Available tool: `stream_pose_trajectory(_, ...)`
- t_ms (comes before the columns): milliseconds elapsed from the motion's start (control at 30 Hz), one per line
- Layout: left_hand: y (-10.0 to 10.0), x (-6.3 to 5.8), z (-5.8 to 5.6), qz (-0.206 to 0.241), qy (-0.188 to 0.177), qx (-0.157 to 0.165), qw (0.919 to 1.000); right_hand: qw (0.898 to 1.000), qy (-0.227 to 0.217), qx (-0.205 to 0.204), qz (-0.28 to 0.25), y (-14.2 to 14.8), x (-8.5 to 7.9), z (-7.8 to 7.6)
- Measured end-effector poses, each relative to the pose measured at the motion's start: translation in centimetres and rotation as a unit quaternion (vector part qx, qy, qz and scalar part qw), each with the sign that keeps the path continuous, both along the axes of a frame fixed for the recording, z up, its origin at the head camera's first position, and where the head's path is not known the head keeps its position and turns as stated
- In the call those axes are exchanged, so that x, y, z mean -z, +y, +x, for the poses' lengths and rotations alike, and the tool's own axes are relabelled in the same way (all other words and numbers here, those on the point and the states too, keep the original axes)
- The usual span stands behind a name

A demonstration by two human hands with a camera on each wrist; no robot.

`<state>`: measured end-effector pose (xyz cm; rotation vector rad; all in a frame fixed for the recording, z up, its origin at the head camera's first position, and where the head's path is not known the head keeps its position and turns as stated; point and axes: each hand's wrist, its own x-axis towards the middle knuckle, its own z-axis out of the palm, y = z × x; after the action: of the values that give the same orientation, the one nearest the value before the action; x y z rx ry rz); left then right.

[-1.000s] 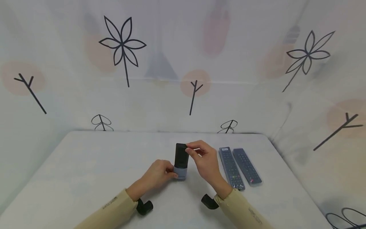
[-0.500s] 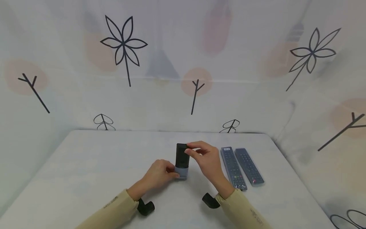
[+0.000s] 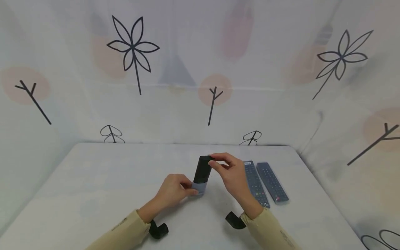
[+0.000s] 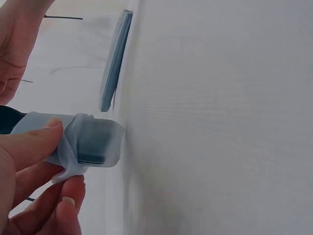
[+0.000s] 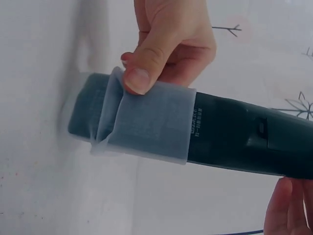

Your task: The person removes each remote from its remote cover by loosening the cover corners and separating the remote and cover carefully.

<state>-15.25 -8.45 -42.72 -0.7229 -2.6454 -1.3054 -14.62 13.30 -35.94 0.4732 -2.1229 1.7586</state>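
A black remote control (image 3: 203, 169) stands on end above the white table, its top leaning right. Around its lower part is a translucent bluish silicone sleeve (image 3: 199, 188), bunched in folds in the right wrist view. My left hand (image 3: 174, 188) pinches this sleeve, thumb on its near face. At the upper end, my right hand (image 3: 232, 174) holds the remote between thumb and fingers. The left wrist view shows the remote's lower end inside the clear sleeve tip (image 4: 108, 142). Printed text and a battery cover catch appear on the bare back of the remote (image 5: 230, 133).
Two more remotes in bluish covers lie side by side to the right, the nearer remote (image 3: 257, 184) partly behind my right hand and the farther remote (image 3: 272, 182) in full view. Black wrist mounts (image 3: 158, 231) hang below both sleeves. A patterned cloth (image 3: 175, 69) rises behind the table (image 3: 125, 166).
The upper end of the black remote has tilted to the right, and my right hand has shifted right with it. My left hand stays at the sleeve, almost unmoved.
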Motion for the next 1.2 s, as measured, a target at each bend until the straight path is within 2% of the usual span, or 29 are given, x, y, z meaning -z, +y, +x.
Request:
stream_pose_trajectory(233, -0.1, -0.9, 0.3, 0.025, 0.041, -0.027, 0.9985, 0.999, 0.025, 0.008, -0.028, 0.3, -0.3, 0.3)
stream_pose_trajectory(433, -0.1, -1.3, 0.5, 0.038, 0.071, -0.046, 0.9956, 0.999, 0.011, 0.018, -0.032, 0.5, -0.5, 0.5)
stream_pose_trajectory(800, -0.1, -1.3, 0.7, 0.038, 0.110, -0.063, 0.9912, 0.998, -0.026, 0.053, -0.026, 0.7, -0.3, 0.9)
stream_pose_trajectory(1033, -0.1, -0.7, 0.7, 0.044, 0.143, -0.060, 0.9869, 0.998, -0.037, 0.046, -0.036, 1.1, -0.3, 0.9)
stream_pose_trajectory(1200, 0.0, -0.6, 0.6, 0.050, 0.133, -0.055, 0.9882, 0.997, -0.046, 0.040, -0.041, 1.5, -0.2, 1.0)
